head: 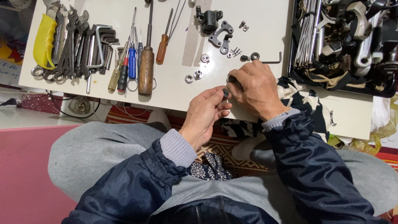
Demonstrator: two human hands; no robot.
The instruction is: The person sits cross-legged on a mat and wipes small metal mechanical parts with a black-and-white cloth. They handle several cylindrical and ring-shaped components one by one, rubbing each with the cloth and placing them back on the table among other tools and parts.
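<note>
My left hand (pixel 205 116) pinches a small dark ring-shaped part (pixel 225 93) between thumb and fingertips at the front edge of the white table (pixel 174 93). My right hand (pixel 255 89) is closed around another small dark metal part (pixel 231 79), right beside the left fingertips. Loose nuts and washers (pixel 194 76) lie just beyond my hands. A black hex key (pixel 271 61) and a small dark ring (pixel 254 55) rest behind the right hand.
Wrenches (pixel 72 45), hex keys (pixel 103 45) and screwdrivers (pixel 132 58) lie in a row at the left, with a wooden-handled tool (pixel 146 68). Black bracket parts (pixel 215 29) sit at the back. A tray of metal bike parts (pixel 344 37) fills the right. A patterned cloth (pixel 302 101) lies beneath my right wrist.
</note>
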